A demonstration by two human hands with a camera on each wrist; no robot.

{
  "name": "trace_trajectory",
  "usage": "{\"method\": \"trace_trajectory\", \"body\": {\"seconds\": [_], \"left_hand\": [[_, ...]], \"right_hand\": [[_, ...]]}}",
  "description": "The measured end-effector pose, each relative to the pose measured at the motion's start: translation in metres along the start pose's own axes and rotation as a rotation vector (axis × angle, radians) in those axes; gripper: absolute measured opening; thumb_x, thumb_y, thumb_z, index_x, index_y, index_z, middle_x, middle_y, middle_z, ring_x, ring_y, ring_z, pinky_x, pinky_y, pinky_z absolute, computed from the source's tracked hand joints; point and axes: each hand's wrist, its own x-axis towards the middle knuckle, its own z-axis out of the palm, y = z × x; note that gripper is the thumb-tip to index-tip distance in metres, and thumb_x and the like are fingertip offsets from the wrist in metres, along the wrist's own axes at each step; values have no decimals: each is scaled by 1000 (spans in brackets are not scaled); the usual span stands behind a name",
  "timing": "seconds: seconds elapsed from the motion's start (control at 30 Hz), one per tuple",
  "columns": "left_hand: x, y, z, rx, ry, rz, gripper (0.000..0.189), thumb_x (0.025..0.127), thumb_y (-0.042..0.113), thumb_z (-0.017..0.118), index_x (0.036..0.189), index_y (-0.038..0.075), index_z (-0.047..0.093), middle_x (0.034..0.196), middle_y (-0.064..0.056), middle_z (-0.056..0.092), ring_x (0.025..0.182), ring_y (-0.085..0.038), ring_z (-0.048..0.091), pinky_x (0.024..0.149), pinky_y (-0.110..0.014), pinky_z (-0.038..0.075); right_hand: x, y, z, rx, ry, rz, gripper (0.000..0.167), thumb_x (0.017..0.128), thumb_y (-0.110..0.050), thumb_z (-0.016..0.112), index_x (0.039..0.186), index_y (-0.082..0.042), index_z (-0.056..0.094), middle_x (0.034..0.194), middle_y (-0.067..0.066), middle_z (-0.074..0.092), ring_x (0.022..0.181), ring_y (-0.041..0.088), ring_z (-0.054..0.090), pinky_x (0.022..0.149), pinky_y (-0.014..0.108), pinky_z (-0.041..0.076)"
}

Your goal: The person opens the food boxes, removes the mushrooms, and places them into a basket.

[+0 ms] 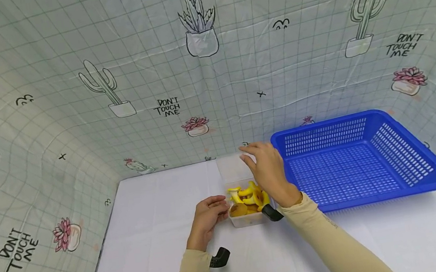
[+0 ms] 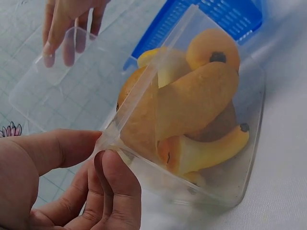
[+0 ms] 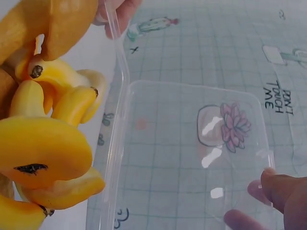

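Note:
A clear plastic box (image 1: 247, 221) stands on the table, filled with small yellow banana-shaped pieces (image 1: 254, 191) and rounder orange-brown pieces (image 2: 199, 103). Its clear lid (image 3: 168, 158) is raised at the back edge; whether it is joined to the box I cannot tell. At the box's left side, my left hand (image 1: 207, 214) pinches a rim corner between thumb and forefinger, as the left wrist view shows. My right hand (image 1: 268, 171) reaches over the box and pinches the lid's far edge, thumb on one face, fingers on the other.
A large blue slotted basket (image 1: 344, 174) stands close on the right, near my right forearm. White cloth covers the table (image 1: 153, 238). A patterned sheet (image 1: 142, 72) with cactus drawings rises behind and on both sides.

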Motion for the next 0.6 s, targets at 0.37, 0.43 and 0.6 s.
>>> {"method": "trace_trajectory", "body": {"seconds": [0.37, 0.43, 0.6], "left_hand": [[-1, 0, 0, -10, 10, -6, 35, 97, -6, 69, 130, -13, 60, 97, -7, 68, 73, -9, 64, 65, -18, 58], [-2, 0, 0, -12, 7, -4, 35, 97, -6, 69, 130, -14, 60, 94, -6, 68, 72, -9, 63, 65, -18, 58], [-2, 1, 0, -12, -2, 6, 36, 97, -4, 69, 130, -14, 59, 91, -4, 68, 71, -9, 63, 65, -18, 58]], "right_hand": [[-18, -1, -1, -35, 33, -118, 31, 96, -15, 79, 126, -7, 78, 128, 17, 70, 121, 41, 60, 103, 58, 49], [-27, -2, -2, -31, 54, -164, 33, 94, -13, 81, 127, -8, 78, 130, 17, 69, 122, 41, 59, 105, 59, 47], [-51, -4, -2, -5, 129, -353, 34, 85, -6, 88, 119, -8, 80, 128, 15, 69, 122, 39, 60, 105, 58, 48]]}}
